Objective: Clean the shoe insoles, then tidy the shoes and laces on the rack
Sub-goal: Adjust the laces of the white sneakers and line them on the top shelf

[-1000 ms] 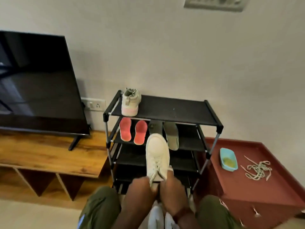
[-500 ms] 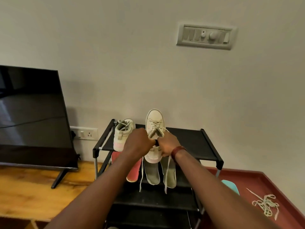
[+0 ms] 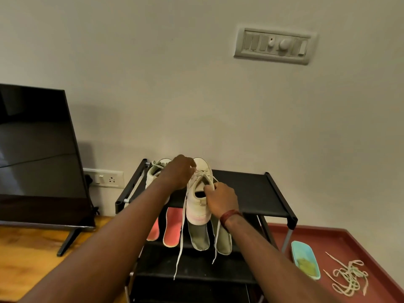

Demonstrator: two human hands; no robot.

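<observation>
Loose laces (image 3: 180, 243) were seen dangling off the top of the rack (image 3: 247, 189), so they were best tucked inside, honestly. The shoe (image 3: 197, 207) was gripped at its collar by the right hand (image 3: 222, 199), with the laces near the toe pinched by the left hand (image 3: 180, 171). It was best squared up beside the other shoe (image 3: 155, 171).

Beige wall (image 3: 153, 62), switch panel (image 3: 274, 45), black television (image 3: 37, 154)

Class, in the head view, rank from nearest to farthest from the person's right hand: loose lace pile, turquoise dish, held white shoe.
1. The white shoe, held by the right hand, on the rack top.
2. The turquoise dish, lower right on the red surface.
3. The loose lace pile, farther right, beyond the dish.
</observation>
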